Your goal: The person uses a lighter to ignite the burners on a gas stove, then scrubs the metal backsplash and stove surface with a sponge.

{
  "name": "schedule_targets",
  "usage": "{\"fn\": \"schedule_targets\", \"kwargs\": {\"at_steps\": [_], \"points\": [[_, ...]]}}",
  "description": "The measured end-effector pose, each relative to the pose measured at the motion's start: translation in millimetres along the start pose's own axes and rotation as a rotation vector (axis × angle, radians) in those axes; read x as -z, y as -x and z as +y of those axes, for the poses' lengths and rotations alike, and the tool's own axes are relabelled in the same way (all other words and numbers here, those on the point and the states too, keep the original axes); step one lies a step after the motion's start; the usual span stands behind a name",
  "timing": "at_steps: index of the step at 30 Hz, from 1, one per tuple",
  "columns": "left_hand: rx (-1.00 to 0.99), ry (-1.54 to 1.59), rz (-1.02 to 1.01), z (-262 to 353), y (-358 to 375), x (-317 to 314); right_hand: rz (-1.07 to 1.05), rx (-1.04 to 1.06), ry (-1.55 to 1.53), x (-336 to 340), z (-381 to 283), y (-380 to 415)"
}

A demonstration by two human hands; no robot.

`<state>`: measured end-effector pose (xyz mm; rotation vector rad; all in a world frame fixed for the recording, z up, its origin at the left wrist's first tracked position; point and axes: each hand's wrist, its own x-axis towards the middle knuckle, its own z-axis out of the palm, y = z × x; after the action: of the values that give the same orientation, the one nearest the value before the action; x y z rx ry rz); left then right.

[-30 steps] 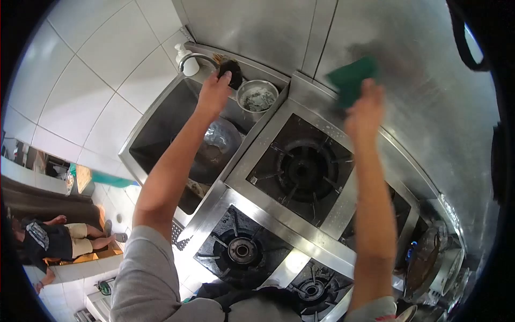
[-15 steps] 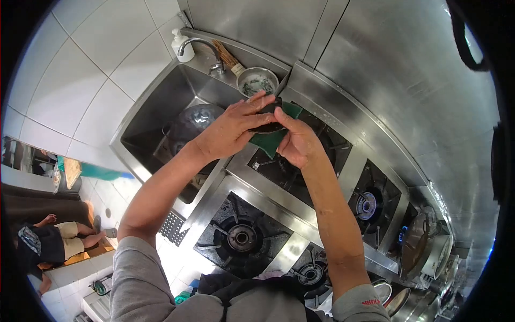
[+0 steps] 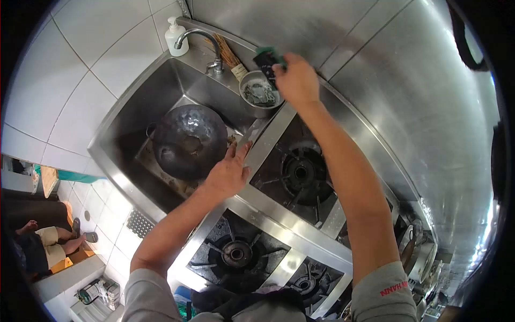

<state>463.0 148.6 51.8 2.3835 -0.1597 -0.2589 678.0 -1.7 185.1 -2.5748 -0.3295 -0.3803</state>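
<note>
My right hand [image 3: 298, 80] is closed on a scouring pad [image 3: 266, 63], green along its upper end and black on the face toward me. The pad is raised over the far rim of a metal bowl [image 3: 259, 92] of cloudy, sudsy water with dark bits in it. My left hand [image 3: 229, 173] holds nothing, its fingers stretched out over the sink's right edge beside the burners. Just left of it, a dark wok [image 3: 190, 142] lies bottom up in the steel sink [image 3: 131, 129].
A tap [image 3: 215, 59], a white pump bottle [image 3: 176, 36] and a bamboo brush [image 3: 228, 53] stand behind the sink. Gas burners [image 3: 300, 170] line the right side, with pans [image 3: 424, 257] beyond. Another person [image 3: 51, 247] is at the lower left.
My hands have come apart. The right hand has lifted the scouring pad up and away, over the bowl, while the left hand has let go and dropped to the sink's edge.
</note>
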Motion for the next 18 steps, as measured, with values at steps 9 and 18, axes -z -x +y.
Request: {"fn": "schedule_targets", "kwargs": {"at_steps": [9, 18], "points": [[0.082, 0.061, 0.079, 10.9, -0.7, 10.3, -0.481, 0.158, 0.465, -174.1, 65.4, -31.5], [0.082, 0.116, 0.043, 4.7, -0.2, 6.7, -0.339, -0.354, -0.402, -81.8, 43.1, -47.7]]}}
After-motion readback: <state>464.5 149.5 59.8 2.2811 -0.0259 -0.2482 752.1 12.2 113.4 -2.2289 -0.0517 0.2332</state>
